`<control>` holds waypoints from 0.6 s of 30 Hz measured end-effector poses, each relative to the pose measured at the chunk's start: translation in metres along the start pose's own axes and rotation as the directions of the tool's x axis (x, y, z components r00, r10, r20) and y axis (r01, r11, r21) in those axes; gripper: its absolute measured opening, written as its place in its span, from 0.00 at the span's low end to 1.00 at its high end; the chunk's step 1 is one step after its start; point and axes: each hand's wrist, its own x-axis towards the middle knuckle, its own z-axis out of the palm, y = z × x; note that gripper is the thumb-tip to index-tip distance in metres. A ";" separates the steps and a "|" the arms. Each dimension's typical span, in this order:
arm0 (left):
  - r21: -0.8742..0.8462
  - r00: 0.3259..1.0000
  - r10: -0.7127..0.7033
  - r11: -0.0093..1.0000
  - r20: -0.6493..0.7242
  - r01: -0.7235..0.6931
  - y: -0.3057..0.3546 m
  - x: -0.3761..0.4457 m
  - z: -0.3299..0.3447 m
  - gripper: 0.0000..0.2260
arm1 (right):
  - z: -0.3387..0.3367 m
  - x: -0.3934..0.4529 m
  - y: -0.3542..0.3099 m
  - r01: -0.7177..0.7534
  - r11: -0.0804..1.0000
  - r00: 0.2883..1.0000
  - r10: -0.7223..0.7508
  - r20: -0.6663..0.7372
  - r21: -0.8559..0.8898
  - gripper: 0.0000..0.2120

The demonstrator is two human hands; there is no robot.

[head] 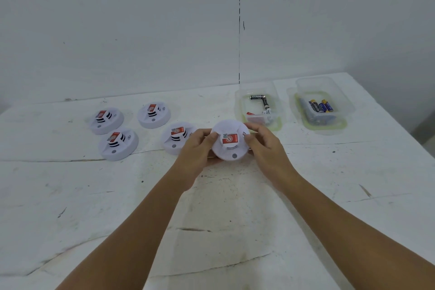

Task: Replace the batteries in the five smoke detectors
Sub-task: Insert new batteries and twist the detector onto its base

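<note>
Detector in hand (pixel 230 143): white round smoke detector, red sticker on top, held just above the table near its middle, face up and tilted slightly toward the camera.
Left hand (pixel 196 148): fingers curled round the detector's left edge, thumb on top near the sticker.
Right hand (pixel 263 146): fingers wrapped round the right edge, thumb pressing on top; both hands clamp the same unit.
Nearest neighbour (pixel 177 138): another detector on the table, just left of the held one, partly behind the left hand.
Other three detectors: far left (pixel 107 120), front left (pixel 118 143), back middle (pixel 154 114), all face up, grouped, each apart.
Left tray (pixel 279 110): clear plastic box behind the held detector, two black batteries inside (pixel 261 100).
Right tray (pixel 346 106): clear box, well right, several blue and grey batteries (pixel 319 107).
Table (pixel 94 207): white, scuffed, cracked.
</note>
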 end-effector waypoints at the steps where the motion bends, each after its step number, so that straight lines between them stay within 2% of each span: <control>1: 0.061 0.999 0.036 0.998 -0.012 -0.036 -0.002 0.001 0.001 0.13 | -0.003 -0.002 0.002 0.021 0.999 1.000 -0.020 0.024 -0.034 0.16; 5: 0.330 0.979 0.204 0.924 0.000 -0.193 -0.010 0.004 0.001 0.13 | -0.010 -0.008 0.002 0.106 0.981 0.990 -0.088 0.110 -0.164 0.24; 7: 0.414 0.964 0.264 0.878 -0.002 -0.240 -0.013 0.002 0.002 0.13 | -0.010 -0.008 0.003 0.128 0.965 0.986 -0.098 0.137 -0.230 0.28; 13: 0.487 0.909 0.417 0.799 -0.026 -0.353 -0.029 0.002 0.006 0.13 | -0.006 -0.006 0.011 0.139 0.930 0.981 -0.081 0.179 -0.341 0.41; 18: 0.461 0.899 0.437 0.795 0.013 -0.394 -0.029 -0.001 0.006 0.14 | -0.008 -0.008 0.015 0.165 0.935 0.977 -0.112 0.181 -0.312 0.37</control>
